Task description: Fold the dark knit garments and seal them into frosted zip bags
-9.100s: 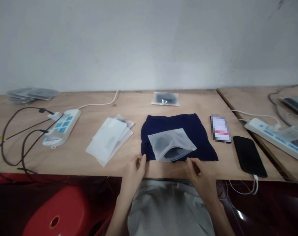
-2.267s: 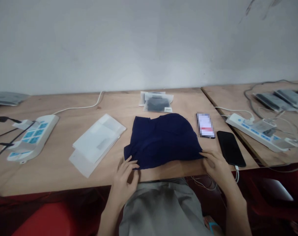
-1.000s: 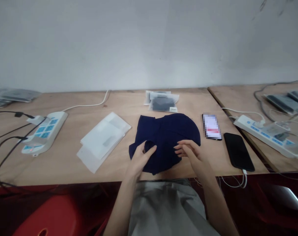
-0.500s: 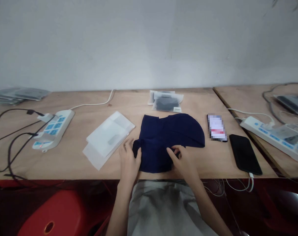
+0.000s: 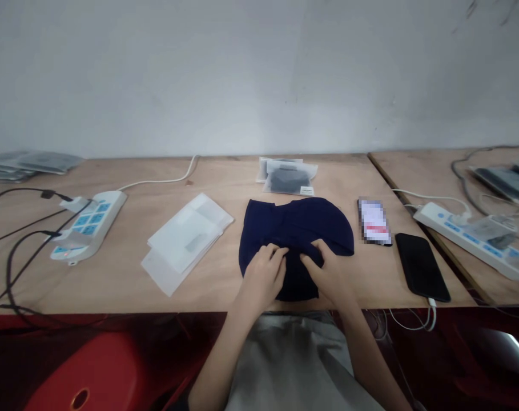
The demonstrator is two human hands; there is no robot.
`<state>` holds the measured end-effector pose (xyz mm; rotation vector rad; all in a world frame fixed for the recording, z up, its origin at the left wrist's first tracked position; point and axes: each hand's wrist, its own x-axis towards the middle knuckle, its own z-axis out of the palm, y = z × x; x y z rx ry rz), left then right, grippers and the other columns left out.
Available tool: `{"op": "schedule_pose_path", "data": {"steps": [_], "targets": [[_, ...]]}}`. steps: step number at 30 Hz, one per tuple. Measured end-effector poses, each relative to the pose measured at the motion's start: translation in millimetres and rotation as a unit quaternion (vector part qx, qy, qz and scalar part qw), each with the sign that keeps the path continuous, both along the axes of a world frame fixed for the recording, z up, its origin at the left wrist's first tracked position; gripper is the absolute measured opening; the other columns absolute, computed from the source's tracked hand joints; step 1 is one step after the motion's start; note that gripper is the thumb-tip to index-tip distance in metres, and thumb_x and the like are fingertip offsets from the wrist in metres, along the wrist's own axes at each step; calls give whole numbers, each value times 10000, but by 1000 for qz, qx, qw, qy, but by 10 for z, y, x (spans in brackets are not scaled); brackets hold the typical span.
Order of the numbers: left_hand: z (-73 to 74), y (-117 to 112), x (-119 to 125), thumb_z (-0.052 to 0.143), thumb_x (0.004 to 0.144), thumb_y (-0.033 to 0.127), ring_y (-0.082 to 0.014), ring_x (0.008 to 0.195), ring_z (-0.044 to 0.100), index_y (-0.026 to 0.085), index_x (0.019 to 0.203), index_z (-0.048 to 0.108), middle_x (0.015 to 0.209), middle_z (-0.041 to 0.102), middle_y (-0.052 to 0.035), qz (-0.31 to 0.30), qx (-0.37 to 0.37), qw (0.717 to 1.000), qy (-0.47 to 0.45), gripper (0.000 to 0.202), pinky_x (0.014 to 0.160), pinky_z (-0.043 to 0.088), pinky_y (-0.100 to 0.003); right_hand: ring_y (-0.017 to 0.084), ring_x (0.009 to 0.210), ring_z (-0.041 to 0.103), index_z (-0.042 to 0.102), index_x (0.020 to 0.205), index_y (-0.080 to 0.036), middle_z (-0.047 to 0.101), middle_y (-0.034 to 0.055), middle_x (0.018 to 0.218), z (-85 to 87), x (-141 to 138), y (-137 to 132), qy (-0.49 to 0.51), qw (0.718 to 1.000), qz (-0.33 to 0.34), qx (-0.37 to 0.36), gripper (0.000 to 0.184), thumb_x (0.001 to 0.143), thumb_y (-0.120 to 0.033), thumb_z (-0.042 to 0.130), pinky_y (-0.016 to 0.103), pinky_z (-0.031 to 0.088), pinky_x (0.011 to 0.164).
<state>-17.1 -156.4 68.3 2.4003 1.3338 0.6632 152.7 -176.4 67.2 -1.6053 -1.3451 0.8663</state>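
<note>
Two hands on a navy cloth [image 5: 293, 220] near the desk's [image 5: 122, 285] front edge.
The right hand [image 5: 333, 274] pinches a fold; the left hand [image 5: 264, 273] curls over the fabric, its grip unclear from here. White pouches [image 5: 184, 240] lie left, dark-filled pouches [image 5: 290, 178] near the back edge, a lit phone [image 5: 374, 221] and dark phone [image 5: 422, 266] right.
</note>
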Motion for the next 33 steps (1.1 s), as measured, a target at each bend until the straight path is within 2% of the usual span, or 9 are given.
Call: {"op": "schedule_pose_path", "data": {"steps": [6,12,15,18,23,26,29,31,33], "targets": [[-183,156,244,390,968,192,-204,1052,660,207,1179,630,1144,685,-79,-40,-152,979,-132,320,942,526,-377,283,893,652,547,1057,-214,679,98,967,-148,16,-79,-109,990,-87,37,283,812,-354,553,447,533,795],[-144,193,136,394,974,472,-202,907,685,179,1002,680,953,723,-54,71,-331,886,-316,411,825,563,-340,321,1075,589,524,1300,-151,637,174,1172,-245,-301,-236,-244,957,-28,155,453,860,-130,420,532,495,927],[-100,183,41,529,895,547,-209,834,658,174,942,689,849,689,-42,141,-266,914,-273,409,747,542,-323,325,1097,565,403,1453,-145,608,180,1258,-273,-475,-336,-285,940,41,184,638,826,-29,379,539,496,924],[-145,190,-37,592,878,457,-197,804,630,177,1014,674,875,658,-38,168,-171,949,-203,322,743,513,-330,324,1079,564,335,1501,-100,585,197,1324,-333,-588,-402,-330,921,99,179,751,764,42,349,526,506,899],[-346,211,-118,576,903,355,-216,925,595,193,1097,576,1003,590,-65,185,-42,973,-133,252,812,494,-366,326,1041,587,454,1436,-78,536,217,1409,-312,-587,-417,-351,907,180,144,664,778,2,417,499,537,833],[-416,191,-123,577,907,370,-227,922,560,198,964,519,949,535,-55,203,13,974,-104,190,831,476,-386,292,1107,591,534,1371,-151,597,146,1361,-221,-464,-364,-236,938,215,138,524,854,-114,457,463,533,910],[-434,167,-105,523,942,355,-204,818,519,214,811,471,832,470,-19,185,34,980,-66,200,785,456,-359,221,876,664,634,1195,-189,716,102,1085,-214,-335,-253,-107,987,91,83,344,927,-251,428,378,566,780],[-427,159,-103,485,964,351,-198,789,502,214,765,460,797,457,-13,171,33,984,-47,243,766,444,-348,215,752,650,649,1101,-165,711,110,966,-272,-293,-157,-90,995,-31,39,331,935,-370,449,368,552,701],[-401,151,-131,476,970,369,-202,796,501,208,764,478,794,469,-17,158,19,987,-35,261,769,443,-353,249,785,651,637,1098,-134,697,131,962,-343,-293,-60,-106,991,-84,11,431,903,-496,506,396,538,725]]}}
